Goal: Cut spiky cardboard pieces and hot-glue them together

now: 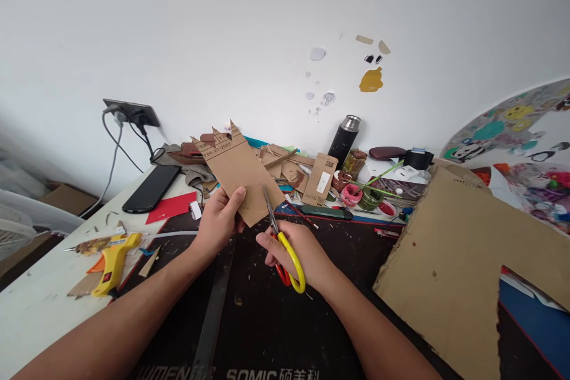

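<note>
Cardboard piece half-shaped, scissors at its lower end

From where I stand: the cardboard piece (240, 175) is up off the desk, tilted, in front of the person, over the far edge of the black mat (258, 320). Left hand (218, 214) pinches its lower left edge, thumb on the near face, other fingers mostly behind. Right hand (305, 243) is wrapped round the handles of the scissors (273, 219), thumb and fingers curled. Blades lie against the piece's lower part, looking nearly together; can't tell how deep any cut runs.

Progress, my read: partway. Done: top edge is in sharp points, near the printed lettering. Left: lower end is plain, no points there; how much is to come off, can't tell.

Further out: a green-handled tool (327, 212) just beyond the mat, a heap of cardboard scraps (278, 160) behind the piece, paint pots (351, 195) and a black flask (342, 141) right of that. Large cardboard sheet (449, 249) on the right, a notch out of it. Left side: yellow glue gun (113, 258), red card (171, 208), phone (151, 189). Wall socket (133, 113) with plugs behind.
</note>
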A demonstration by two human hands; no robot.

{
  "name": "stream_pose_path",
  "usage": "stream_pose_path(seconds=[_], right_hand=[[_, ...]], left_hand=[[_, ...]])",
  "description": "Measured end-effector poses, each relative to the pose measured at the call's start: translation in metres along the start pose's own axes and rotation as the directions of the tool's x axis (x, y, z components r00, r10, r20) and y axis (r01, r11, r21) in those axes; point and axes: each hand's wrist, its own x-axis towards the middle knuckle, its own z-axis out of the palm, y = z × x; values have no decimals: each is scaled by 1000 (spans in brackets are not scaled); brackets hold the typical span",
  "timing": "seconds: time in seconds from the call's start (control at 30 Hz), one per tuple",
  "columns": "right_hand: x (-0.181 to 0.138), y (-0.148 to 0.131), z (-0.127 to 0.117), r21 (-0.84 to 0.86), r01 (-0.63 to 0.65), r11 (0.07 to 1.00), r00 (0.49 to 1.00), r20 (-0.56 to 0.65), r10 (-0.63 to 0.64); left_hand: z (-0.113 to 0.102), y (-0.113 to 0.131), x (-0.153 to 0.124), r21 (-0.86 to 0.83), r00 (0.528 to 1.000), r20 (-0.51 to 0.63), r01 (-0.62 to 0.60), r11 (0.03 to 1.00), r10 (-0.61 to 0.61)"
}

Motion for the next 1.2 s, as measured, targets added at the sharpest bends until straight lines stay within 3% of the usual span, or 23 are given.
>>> stream_pose_path(seconds=[0.23,0.53,1.2], right_hand=[[2,4,1,147,-12,989,1000,14,10],[-1,-2,5,102,-99,990,995,39,95],[0,4,12,-87,-77,993,996,-53,72]], left_hand=[[-1,5,-3,41,1000,20,-23,999,23],[0,9,-2,46,997,71,13,999,-16],[1,-2,-2,23,999,51,10,1000,-11]])
